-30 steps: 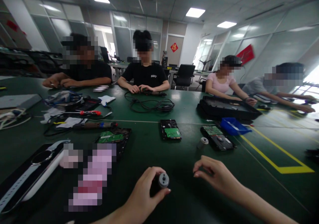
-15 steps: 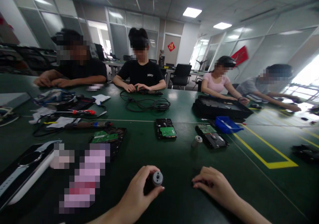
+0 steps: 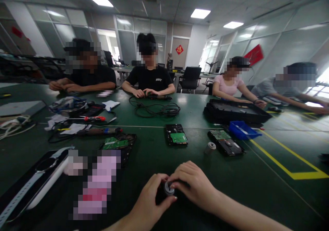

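Note:
My left hand (image 3: 154, 198) grips a small metal cylinder (image 3: 169, 189) between thumb and fingers, its round end facing up. Over that end, my right hand (image 3: 192, 184) has its fingertips pinched together; whatever they hold is too small to name. A second metal cylinder (image 3: 210, 148) stands upright on the table beyond my right hand. Beside it lies a hard drive (image 3: 226, 142) with a green circuit board. Another hard drive (image 3: 176, 135) rests farther forward of my hands.
To the left are a third drive (image 3: 119, 143), a power screwdriver (image 3: 100, 131), a red screwdriver (image 3: 94, 118) and a watch (image 3: 46, 165). A blue tray (image 3: 243, 130) and black case (image 3: 235, 113) sit at right. Several people sit across the green table (image 3: 144, 155).
My right hand has moved left and now meets the top of the cylinder in my left hand. The camera view has turned slightly left.

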`<state>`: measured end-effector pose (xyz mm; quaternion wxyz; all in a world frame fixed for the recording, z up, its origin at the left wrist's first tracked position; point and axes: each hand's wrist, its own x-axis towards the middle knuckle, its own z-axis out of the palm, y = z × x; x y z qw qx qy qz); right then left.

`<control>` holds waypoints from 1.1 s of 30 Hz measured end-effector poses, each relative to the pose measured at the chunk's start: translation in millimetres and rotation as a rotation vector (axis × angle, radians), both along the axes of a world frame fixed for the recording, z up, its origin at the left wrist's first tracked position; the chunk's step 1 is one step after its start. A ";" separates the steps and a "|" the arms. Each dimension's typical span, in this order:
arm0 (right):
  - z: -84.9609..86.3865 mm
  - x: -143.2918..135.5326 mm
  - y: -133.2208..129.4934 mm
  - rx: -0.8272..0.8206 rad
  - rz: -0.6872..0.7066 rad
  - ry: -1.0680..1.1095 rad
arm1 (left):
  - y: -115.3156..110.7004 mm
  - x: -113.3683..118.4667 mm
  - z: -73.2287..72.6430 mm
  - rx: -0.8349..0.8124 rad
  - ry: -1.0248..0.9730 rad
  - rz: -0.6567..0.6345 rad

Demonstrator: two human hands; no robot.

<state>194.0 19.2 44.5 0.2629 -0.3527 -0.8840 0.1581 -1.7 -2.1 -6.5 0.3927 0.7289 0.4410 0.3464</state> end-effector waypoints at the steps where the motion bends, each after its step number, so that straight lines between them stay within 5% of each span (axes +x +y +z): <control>1: -0.1 0.4 0.1 0.022 0.011 -0.018 | -0.1 0.0 0.0 0.001 -0.002 0.000; 15: 4.5 -2.5 -2.0 0.322 0.042 -0.152 | -0.1 0.7 3.7 0.007 -0.007 0.002; 26: 4.8 -1.5 -13.5 -0.154 -0.050 0.040 | -0.6 -0.1 6.1 0.009 -0.035 -0.033; 33: 1.1 -8.9 -10.0 -0.282 -0.083 0.210 | 0.3 0.5 9.9 -0.015 -0.030 -0.023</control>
